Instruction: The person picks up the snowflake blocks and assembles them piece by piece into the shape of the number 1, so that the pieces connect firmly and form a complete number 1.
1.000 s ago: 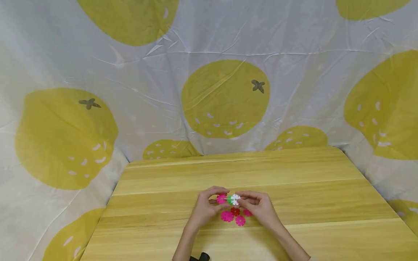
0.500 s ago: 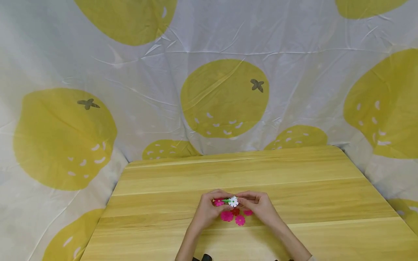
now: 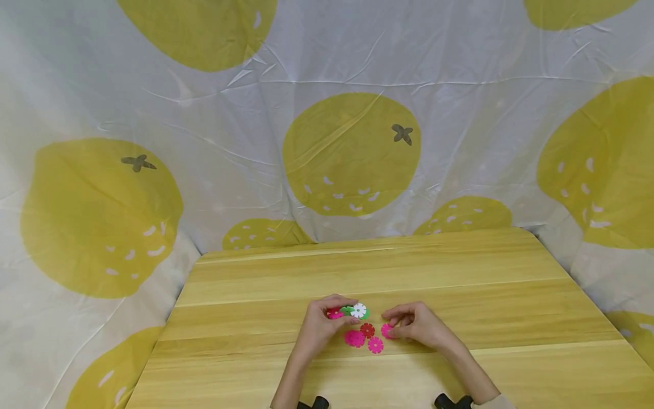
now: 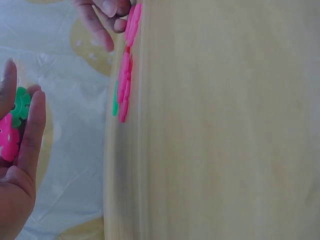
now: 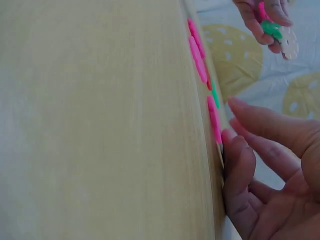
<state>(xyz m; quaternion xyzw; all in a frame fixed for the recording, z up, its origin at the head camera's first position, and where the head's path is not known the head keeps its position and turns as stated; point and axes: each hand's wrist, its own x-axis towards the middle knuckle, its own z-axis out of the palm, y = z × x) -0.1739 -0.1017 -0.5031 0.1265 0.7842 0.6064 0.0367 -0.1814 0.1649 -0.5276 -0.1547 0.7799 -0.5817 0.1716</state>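
My left hand (image 3: 318, 322) grips a joined cluster of notched, flower-shaped plastic discs above the table. The cluster has a white disc (image 3: 359, 310) at its right end, a green disc (image 4: 21, 106) in the middle and a pink disc (image 4: 8, 137) deeper in the hand. My right hand (image 3: 423, 325) is low at the table, its fingertips right at the edge of a loose pink disc (image 5: 214, 120). In the right wrist view its thumb stands apart from the curved fingers, with nothing pinched between them.
Between the hands lie a red disc (image 3: 367, 330), a single pink disc (image 3: 375, 345) and some overlapping pink discs (image 3: 355, 338). A loose green disc (image 5: 215, 93) lies beyond them. Lemon-print cloth (image 3: 245, 170) hangs behind the wooden table (image 3: 255, 284).
My right hand has let go of the white disc and moved right and down to the loose pink disc. My left hand keeps the cluster, shifted slightly left.
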